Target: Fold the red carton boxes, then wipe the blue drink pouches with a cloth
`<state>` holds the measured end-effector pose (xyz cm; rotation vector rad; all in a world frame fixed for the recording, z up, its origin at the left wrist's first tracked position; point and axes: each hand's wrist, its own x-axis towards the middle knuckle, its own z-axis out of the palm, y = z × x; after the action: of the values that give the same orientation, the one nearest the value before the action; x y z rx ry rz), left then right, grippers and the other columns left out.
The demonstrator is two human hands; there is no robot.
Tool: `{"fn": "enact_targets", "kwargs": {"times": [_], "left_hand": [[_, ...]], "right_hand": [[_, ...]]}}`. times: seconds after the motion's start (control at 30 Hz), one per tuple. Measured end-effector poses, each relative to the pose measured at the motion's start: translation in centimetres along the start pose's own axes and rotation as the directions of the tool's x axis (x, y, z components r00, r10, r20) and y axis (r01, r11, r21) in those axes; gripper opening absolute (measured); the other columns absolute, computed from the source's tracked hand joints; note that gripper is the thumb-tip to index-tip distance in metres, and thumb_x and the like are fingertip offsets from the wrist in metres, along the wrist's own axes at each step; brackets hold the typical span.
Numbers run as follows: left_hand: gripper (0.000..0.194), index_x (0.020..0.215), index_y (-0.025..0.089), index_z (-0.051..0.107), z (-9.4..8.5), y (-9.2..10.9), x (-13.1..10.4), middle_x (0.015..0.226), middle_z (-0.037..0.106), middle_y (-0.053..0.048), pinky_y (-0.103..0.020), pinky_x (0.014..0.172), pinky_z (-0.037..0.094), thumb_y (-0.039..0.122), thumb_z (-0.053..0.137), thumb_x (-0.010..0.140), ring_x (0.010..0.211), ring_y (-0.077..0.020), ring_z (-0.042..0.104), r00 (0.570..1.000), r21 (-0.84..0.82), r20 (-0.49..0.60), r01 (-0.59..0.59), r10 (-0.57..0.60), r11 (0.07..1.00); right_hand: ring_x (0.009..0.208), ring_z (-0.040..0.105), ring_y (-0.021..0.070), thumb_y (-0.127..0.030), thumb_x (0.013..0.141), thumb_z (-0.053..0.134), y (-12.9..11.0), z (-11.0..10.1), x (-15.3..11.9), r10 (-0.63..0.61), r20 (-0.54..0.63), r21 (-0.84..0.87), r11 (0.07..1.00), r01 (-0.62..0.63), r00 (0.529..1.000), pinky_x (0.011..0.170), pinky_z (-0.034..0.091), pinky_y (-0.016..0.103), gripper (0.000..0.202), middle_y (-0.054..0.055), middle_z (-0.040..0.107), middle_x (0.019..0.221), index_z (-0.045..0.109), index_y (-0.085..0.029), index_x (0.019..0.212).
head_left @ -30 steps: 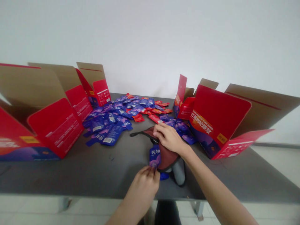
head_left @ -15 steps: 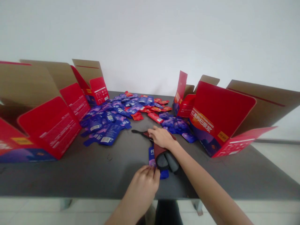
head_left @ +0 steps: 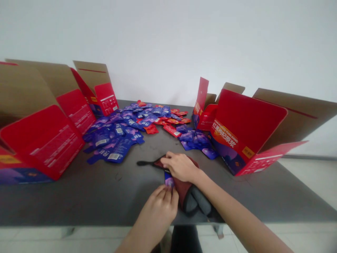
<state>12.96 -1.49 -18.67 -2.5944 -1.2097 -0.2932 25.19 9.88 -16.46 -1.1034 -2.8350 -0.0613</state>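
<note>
At far left, three open red cardboard boxes with brown inner flaps (head_left: pixel 43 140) stand on the dark grey tabletop (head_left: pixel 92 196), their side panels carrying white print too small to read. Next comes a heap of glossy blue-and-purple plastic pouches (head_left: pixel 131 121); the nearest show white barcode labels and pale characters. Red foil sachets (head_left: pixel 172 131) lie along its right edge, one with a white barcode. Nearer the front, the left hand (head_left: pixel 162 203) pinches a single blue-and-purple pouch (head_left: pixel 169 180), its upper end just under a floppy maroon fabric item with black edging and grey rolls (head_left: pixel 184 189). The right hand (head_left: pixel 180 167), palm down, grips that fabric with bent fingers. Beyond lies a smaller cluster of blue pouches (head_left: pixel 196 138), beside open red boxes (head_left: pixel 249 126); the largest reads "红黑枸杞原浆", with "YUANJIANG" above.
</note>
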Motion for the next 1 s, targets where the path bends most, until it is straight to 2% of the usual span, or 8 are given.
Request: {"fn": "enact_targets", "kwargs": {"times": [0.17,0.33,0.43,0.53,0.7,0.83,0.93,1.0], "left_hand": [[0.039,0.104,0.008,0.061,-0.3,-0.1,0.3,0.09,0.069,-0.013,-0.032,0.086,0.049,-0.004,0.041,0.074,0.084,-0.0189,0.065,0.992,-0.114,0.091,0.096,-0.085,0.989],[0.037,0.102,0.005,0.062,-0.2,0.2,0.3,0.092,0.068,-0.015,-0.032,0.085,0.049,-0.004,0.042,0.072,0.083,-0.02,0.065,0.994,-0.091,0.071,0.084,-0.078,0.992],[0.032,0.095,0.005,0.064,0.1,0.4,0.3,0.082,0.069,-0.014,-0.033,0.084,0.05,-0.002,0.043,0.072,0.077,-0.0201,0.065,0.996,-0.035,0.059,0.064,-0.062,0.997],[0.033,0.098,0.003,0.062,0.4,0.4,0.1,0.083,0.068,-0.015,-0.035,0.085,0.049,-0.001,0.044,0.072,0.079,-0.0213,0.065,0.999,0.023,0.02,0.032,-0.032,0.999],[0.032,0.102,0.002,0.06,0.5,0.3,-0.2,0.092,0.068,-0.019,-0.034,0.085,0.049,0.002,0.045,0.074,0.086,-0.0224,0.064,1.0,0.013,-0.026,-0.002,0.002,1.0],[0.033,0.101,0.012,0.061,-0.3,-0.6,-0.1,0.088,0.07,-0.011,-0.034,0.085,0.048,0.001,0.044,0.075,0.08,-0.0188,0.065,0.993,-0.211,-0.009,0.115,-0.12,0.971],[0.025,0.093,0.018,0.064,-1.0,-1.7,-0.2,0.083,0.07,-0.005,-0.031,0.078,0.05,0.01,0.043,0.082,0.076,-0.0175,0.066,0.915,-0.518,-0.078,0.301,-0.395,0.801],[0.02,0.09,0.018,0.063,-1.1,-2.4,-0.5,0.08,0.071,-0.004,-0.027,0.07,0.051,0.022,0.044,0.085,0.075,-0.0177,0.067,0.785,-0.727,-0.046,0.398,-0.618,0.56]], "right_hand": [[0.074,0.054,0.0135,-0.027,0.092,0.036,2.2,-1.9,2.5,0.157,-0.045,-0.023,0.987,-0.158,0.987,0.06,0.032,0.023,0.02,0.004,0.054,0.095,0.053,-0.022,0.097],[0.078,0.049,0.0114,-0.026,0.093,0.033,-0.6,-5.5,-1.7,0.02,-0.233,0.109,0.994,0.006,0.972,0.066,0.033,0.022,0.021,0.002,0.051,0.092,0.053,-0.02,0.089],[0.072,0.047,0.0108,-0.023,0.09,0.04,-2.4,-4.7,-3.7,-0.117,-0.093,0.07,0.99,0.124,0.989,0.064,0.031,0.023,0.017,0.001,0.051,0.087,0.056,-0.022,0.087],[0.074,0.049,0.0115,-0.025,0.09,0.04,-2.3,-2.4,-3.3,-0.129,0.026,0.022,0.991,0.129,0.991,0.064,0.031,0.023,0.017,0.001,0.052,0.087,0.057,-0.023,0.089],[0.076,0.055,0.0118,-0.029,0.091,0.036,0.5,-0.3,0.9,0.089,0.041,-0.026,0.996,-0.088,0.995,0.065,0.035,0.023,0.021,0.002,0.054,0.097,0.055,-0.026,0.1],[0.079,0.055,0.015,-0.028,0.092,0.034,2.3,-1.3,2.3,0.224,-0.049,-0.042,0.973,-0.226,0.973,0.064,0.036,0.024,0.022,0.005,0.054,0.098,0.052,-0.022,0.1],[0.086,0.053,0.0162,-0.027,0.093,0.027,2.8,-3.8,0.6,0.32,-0.307,0.059,0.947,-0.317,0.896,0.07,0.038,0.026,0.024,0.007,0.053,0.099,0.049,-0.02,0.097],[0.086,0.052,0.0161,-0.026,0.092,0.03,2.9,-5.9,-1.2,0.369,-0.562,0.207,0.929,-0.305,0.74,0.074,0.038,0.026,0.02,0.005,0.053,0.092,0.049,-0.02,0.089]]}}
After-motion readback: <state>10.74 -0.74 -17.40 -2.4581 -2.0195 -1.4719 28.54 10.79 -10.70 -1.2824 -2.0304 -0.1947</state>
